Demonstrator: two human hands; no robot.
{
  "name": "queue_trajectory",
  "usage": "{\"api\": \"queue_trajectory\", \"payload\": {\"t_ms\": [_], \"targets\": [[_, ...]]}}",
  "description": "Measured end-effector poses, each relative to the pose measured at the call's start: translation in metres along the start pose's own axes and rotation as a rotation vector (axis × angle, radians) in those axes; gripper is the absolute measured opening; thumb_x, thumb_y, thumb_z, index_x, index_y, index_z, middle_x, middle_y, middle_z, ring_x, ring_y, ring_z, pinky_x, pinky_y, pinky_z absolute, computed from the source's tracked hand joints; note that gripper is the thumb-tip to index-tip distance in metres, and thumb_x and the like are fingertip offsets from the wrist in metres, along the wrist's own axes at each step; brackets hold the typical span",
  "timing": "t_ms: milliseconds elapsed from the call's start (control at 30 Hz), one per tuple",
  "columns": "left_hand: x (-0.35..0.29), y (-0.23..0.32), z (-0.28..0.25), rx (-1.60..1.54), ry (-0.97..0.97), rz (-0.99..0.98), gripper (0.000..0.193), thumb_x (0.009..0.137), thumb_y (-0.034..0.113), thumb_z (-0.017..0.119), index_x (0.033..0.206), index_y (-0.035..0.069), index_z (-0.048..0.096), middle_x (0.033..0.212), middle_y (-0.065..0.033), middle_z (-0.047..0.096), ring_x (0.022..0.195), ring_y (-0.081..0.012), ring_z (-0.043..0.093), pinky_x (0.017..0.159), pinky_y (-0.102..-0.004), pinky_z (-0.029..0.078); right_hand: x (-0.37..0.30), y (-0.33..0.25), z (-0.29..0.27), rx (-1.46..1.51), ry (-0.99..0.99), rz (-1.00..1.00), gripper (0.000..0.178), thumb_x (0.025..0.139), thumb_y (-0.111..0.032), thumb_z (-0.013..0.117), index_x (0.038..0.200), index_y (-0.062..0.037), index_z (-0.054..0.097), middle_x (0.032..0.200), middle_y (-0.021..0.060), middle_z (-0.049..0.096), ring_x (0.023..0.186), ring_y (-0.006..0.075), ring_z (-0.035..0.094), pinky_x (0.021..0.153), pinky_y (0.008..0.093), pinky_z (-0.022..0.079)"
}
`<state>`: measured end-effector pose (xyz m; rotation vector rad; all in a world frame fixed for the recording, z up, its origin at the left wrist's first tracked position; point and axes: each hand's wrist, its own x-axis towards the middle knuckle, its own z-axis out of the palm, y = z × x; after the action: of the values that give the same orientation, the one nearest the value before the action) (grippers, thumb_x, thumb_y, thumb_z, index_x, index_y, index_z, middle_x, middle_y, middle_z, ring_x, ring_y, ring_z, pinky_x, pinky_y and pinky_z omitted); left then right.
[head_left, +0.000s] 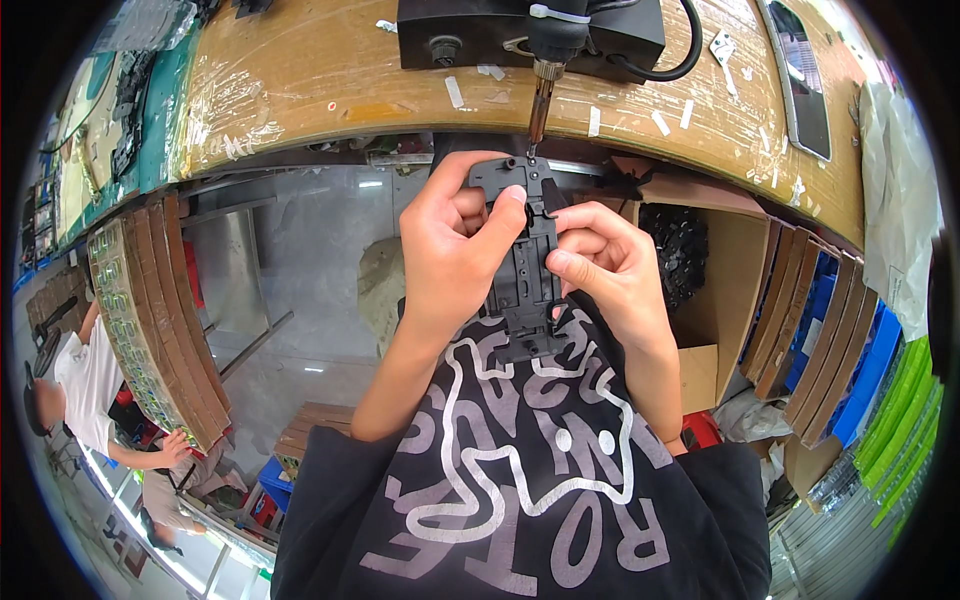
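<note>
A long black plastic frame (527,262) with holes and clips is held upright over my lap, just off the table's front edge. My left hand (455,245) grips its upper left side, the thumb pressed on its face and the fingers curled behind. On the right edge, my right hand (610,265) is closed with thumb and fingertips at the frame's side; whether a small piece is also pinched there is hidden. An electric screwdriver (543,95) points down from above, its bit at the top end of the frame, near a screw hole.
A black box-shaped device (430,35) with a cable stands on the wooden table (300,75). A phone (800,80) lies at the right. An open carton (735,290) of black parts stands below, right of my arm. Stacked trays (165,320) and another person (95,385) are at left.
</note>
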<state>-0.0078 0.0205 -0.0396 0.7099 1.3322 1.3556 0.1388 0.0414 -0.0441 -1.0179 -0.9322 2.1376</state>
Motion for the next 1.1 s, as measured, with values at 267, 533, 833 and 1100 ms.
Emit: {"api": "queue_trajectory", "payload": {"t_ms": [267,533,833,1100], "targets": [[0.0001,0.0006,-0.0011,0.014,0.002,0.000,0.019,0.079,0.002,0.054,0.097,-0.003,0.049,0.068,-0.0046,0.059,0.058,-0.0025,0.050,0.050,-0.0156,0.039,0.0004,-0.0008,0.0014,0.027,-0.001,-0.018,0.023,0.076,-0.001,0.059,0.096,0.0041,0.049,0.069,0.0063,0.056,0.056,0.0087,0.052,0.047,0.0254,0.051],[0.0003,0.0023,-0.0002,0.001,0.004,0.004,0.019,0.079,0.002,0.054,0.097,-0.003,0.049,0.068,-0.0049,0.059,0.058,-0.0026,0.050,0.050,-0.0158,0.039,0.0000,0.0014,0.0023,0.034,0.022,-0.009,0.024,0.075,-0.002,0.060,0.096,0.0037,0.050,0.069,0.0052,0.055,0.057,0.0083,0.051,0.047,0.0250,0.051],[0.0012,0.0026,-0.0003,-0.006,0.010,-0.008,0.019,0.078,0.002,0.054,0.096,-0.002,0.050,0.066,-0.0044,0.058,0.057,-0.0023,0.049,0.049,-0.0155,0.038,0.0002,-0.0001,0.0053,0.077,0.028,-0.024,0.025,0.075,-0.003,0.061,0.096,0.0046,0.050,0.068,0.0048,0.054,0.056,0.0080,0.050,0.046,0.0248,0.051],[0.0034,0.0027,-0.0006,-0.005,0.017,-0.005,0.020,0.078,0.002,0.055,0.097,-0.002,0.050,0.064,-0.0031,0.057,0.056,-0.0020,0.048,0.048,-0.0154,0.037,0.0022,0.0006,0.0060,0.069,0.031,-0.033,0.024,0.075,-0.003,0.060,0.096,0.0048,0.050,0.066,0.0042,0.053,0.055,0.0077,0.050,0.045,0.0249,0.050]]}}
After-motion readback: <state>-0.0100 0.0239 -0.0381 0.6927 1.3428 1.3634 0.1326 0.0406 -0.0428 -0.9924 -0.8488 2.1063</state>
